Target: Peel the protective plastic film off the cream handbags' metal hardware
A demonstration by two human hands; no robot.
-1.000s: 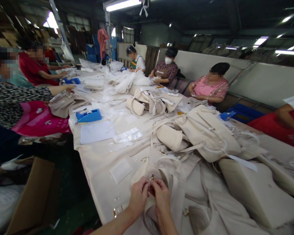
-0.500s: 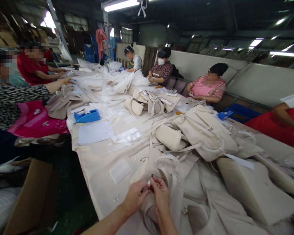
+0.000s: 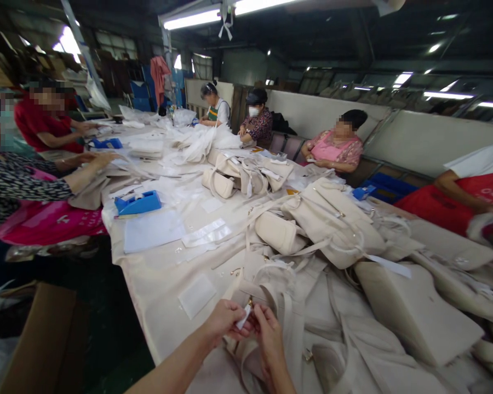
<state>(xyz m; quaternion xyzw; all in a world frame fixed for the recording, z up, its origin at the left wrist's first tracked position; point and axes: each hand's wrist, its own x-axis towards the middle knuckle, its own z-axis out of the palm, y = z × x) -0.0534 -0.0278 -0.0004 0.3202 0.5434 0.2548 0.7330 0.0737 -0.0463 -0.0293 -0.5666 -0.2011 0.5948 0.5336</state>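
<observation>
A small white piece (image 3: 244,317) shows between my two hands, just below a gold clasp (image 3: 250,301) on a cream bag (image 3: 240,290). My left hand (image 3: 225,319) has its fingers closed on the white piece. The fingers of my right hand (image 3: 267,328) are pinched together beside it, close to the clasp; what they hold is too small to make out. The cream bag's straps curve up behind and to the right of my hands. On the table, left of the bag, lies a white square sheet (image 3: 197,296).
More cream bags (image 3: 332,213) are heaped ahead and to the right. A blue tape dispenser (image 3: 138,203) and white sheets (image 3: 154,231) lie at the left. Several people work around the table (image 3: 127,273). A cardboard box (image 3: 45,339) stands at the lower left.
The white piece and gold clasp now show more clearly between my hands, which have parted slightly. The view has shifted, and a person's hands at the left have moved over the bags there.
</observation>
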